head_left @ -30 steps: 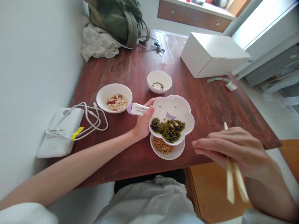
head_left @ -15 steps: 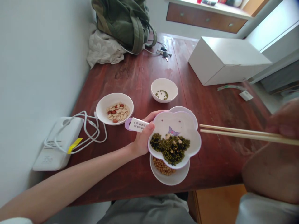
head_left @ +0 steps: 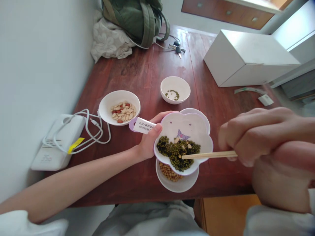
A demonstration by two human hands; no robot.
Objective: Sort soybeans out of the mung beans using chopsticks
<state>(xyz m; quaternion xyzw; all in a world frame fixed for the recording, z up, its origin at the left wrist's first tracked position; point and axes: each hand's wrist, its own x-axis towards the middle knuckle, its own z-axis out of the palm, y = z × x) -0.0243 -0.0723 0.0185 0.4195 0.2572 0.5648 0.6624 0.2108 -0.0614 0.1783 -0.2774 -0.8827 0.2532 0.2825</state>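
My left hand [head_left: 147,141] grips the rim and labelled handle of a flower-shaped white bowl [head_left: 194,126], tilted toward me, with green mung beans and a few pale seeds [head_left: 177,151] piled at its near side. My right hand [head_left: 256,136] is closed on a pair of wooden chopsticks [head_left: 209,155] whose tips lie in the beans. Under the tilted bowl sits a white bowl of yellow soybeans [head_left: 171,173]. Farther off stand a white bowl of peanuts and pale seeds [head_left: 119,108] and a small white bowl with a few green beans [head_left: 175,90].
The bowls stand on a red-brown wooden table [head_left: 137,75] against a white wall. A white device with a coiled cable [head_left: 61,139] lies at the left. A green backpack [head_left: 137,16], cloth, keys [head_left: 177,49] and a white box [head_left: 246,57] are at the back.
My right hand swung the chopsticks up from beside my lap, over the table, and lowered their tips into the beans. The left hand kept hold of the tilted bowl.
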